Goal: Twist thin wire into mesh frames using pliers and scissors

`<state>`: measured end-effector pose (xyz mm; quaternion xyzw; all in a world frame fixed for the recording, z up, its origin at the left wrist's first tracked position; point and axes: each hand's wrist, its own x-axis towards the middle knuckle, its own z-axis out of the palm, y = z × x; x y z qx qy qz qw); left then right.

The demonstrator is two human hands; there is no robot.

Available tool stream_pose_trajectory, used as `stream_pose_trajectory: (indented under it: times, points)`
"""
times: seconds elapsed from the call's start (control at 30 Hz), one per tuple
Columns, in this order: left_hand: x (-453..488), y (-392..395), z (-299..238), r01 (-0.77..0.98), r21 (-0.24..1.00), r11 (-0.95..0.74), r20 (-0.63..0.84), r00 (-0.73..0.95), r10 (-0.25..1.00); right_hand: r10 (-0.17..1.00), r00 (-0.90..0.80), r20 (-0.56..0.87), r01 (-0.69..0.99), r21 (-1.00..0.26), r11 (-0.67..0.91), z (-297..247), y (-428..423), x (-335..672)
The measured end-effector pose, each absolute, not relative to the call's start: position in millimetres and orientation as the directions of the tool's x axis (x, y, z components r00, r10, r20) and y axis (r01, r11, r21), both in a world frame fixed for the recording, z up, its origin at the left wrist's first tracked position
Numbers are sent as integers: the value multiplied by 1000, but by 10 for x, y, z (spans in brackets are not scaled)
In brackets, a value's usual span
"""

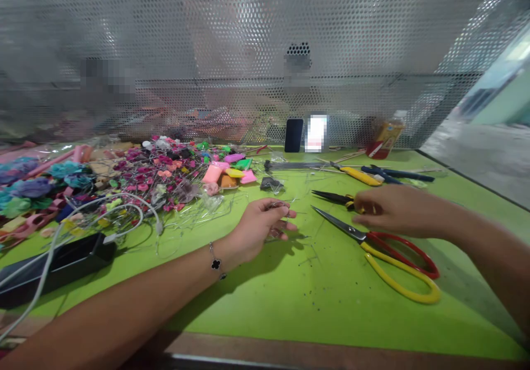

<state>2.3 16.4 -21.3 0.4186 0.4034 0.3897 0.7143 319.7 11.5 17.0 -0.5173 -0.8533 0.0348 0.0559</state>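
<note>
My left hand (265, 226) hovers just above the green table (290, 304) at its middle, fingers curled and pinching thin silver wire (279, 205). My right hand (393, 210) reaches in from the right, fingers closed round the yellow-and-black handles of small pliers (337, 197), whose dark jaws point left. Large scissors (389, 254) with one red and one yellow handle loop lie just below that hand, blades pointing left. A bracelet with a black clover charm sits on my left wrist.
A heap of small coloured flowers on wire (157, 176) and clay blocks (226, 174) fills the left back. A black box (62, 262) with white cable lies at front left. More pliers (360, 175), two phones (293, 135) and a bottle (383, 138) stand before the perforated screen.
</note>
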Motion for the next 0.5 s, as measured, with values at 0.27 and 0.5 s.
stream_pose_trajectory:
  times: [0.27,0.5]
  points:
    - [10,174,-212,-242,911,335,-243,343,907,924,-199,-327,977,10,214,251,-43,3047]
    - [17,185,-222,-284,902,324,-233,310,922,890,-135,-435,991,-58,122,337,-45,2879]
